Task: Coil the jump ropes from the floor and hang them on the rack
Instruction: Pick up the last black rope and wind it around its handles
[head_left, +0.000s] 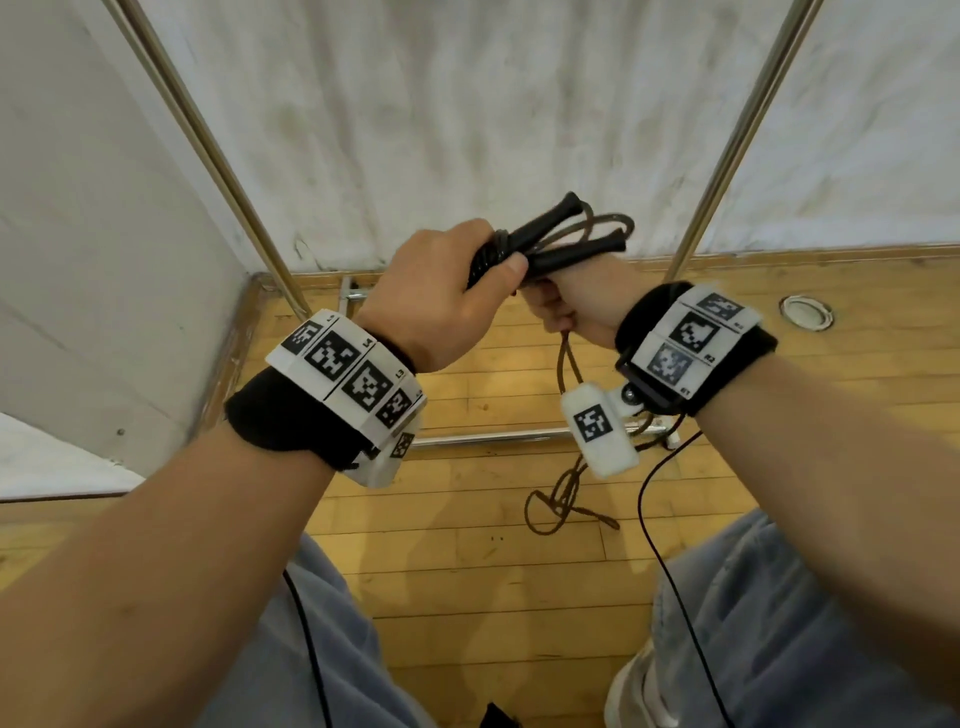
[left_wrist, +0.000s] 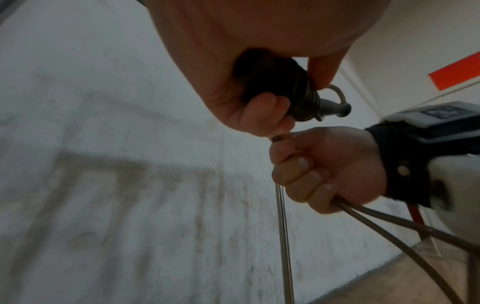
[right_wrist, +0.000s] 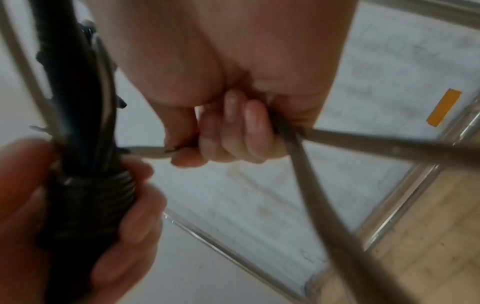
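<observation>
The jump rope (head_left: 545, 244) is held up in front of the rack (head_left: 737, 140): the left hand (head_left: 441, 301) grips its two black handles with the cord wound around them. The right hand (head_left: 576, 306), just beside, is closed around the loose cord, which hangs down to the wooden floor (head_left: 467, 545)

Both forearms reach forward at chest height, wrists close together. The left hand (head_left: 441, 291) is fisted, thumb on top; the right hand (head_left: 576, 306), just beneath, has its fingers (right_wrist: 233, 131) curled tight.
</observation>
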